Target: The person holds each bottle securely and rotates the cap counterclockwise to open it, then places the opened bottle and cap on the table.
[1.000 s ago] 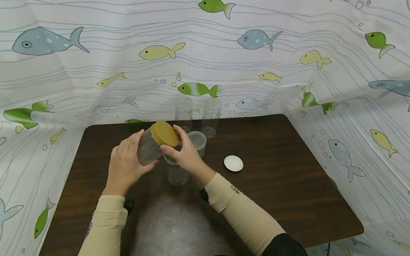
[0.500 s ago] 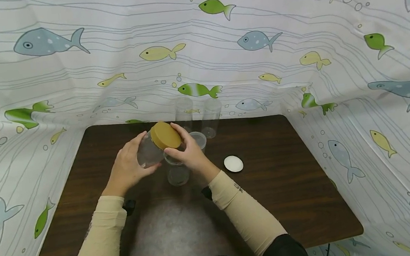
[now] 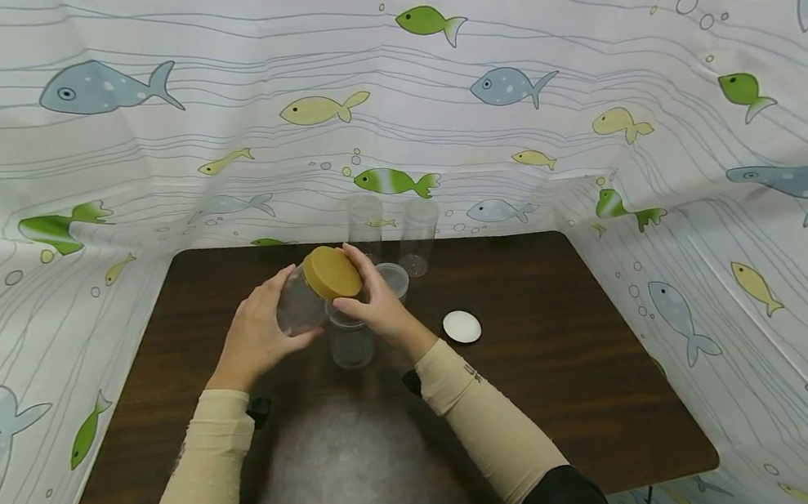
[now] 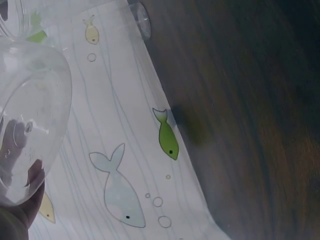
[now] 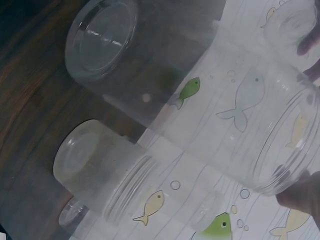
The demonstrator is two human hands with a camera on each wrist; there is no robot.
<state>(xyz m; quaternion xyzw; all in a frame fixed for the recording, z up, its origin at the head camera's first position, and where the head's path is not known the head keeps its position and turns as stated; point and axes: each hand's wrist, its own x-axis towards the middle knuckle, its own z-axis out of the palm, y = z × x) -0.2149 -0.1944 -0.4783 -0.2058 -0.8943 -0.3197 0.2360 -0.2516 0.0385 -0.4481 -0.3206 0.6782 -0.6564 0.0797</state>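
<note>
In the head view a clear plastic jar with a mustard-yellow screw lid is held tilted above the table. My left hand grips the jar's body from the left. My right hand has its fingers and thumb around the lid. The base of the held jar fills the left side of the left wrist view. Right below the hands stands a clear jar, partly covered by them; its side looms large in the right wrist view.
Behind the right hand stands a smaller clear jar. Two tall clear containers stand at the table's back edge. A white round disc lies to the right on the dark wooden table. Fish-patterned sheeting surrounds the table.
Over the last second the lid and right hand have shifted slightly right and toward me, with the lid turned a little. The left hand still grips the jar.
</note>
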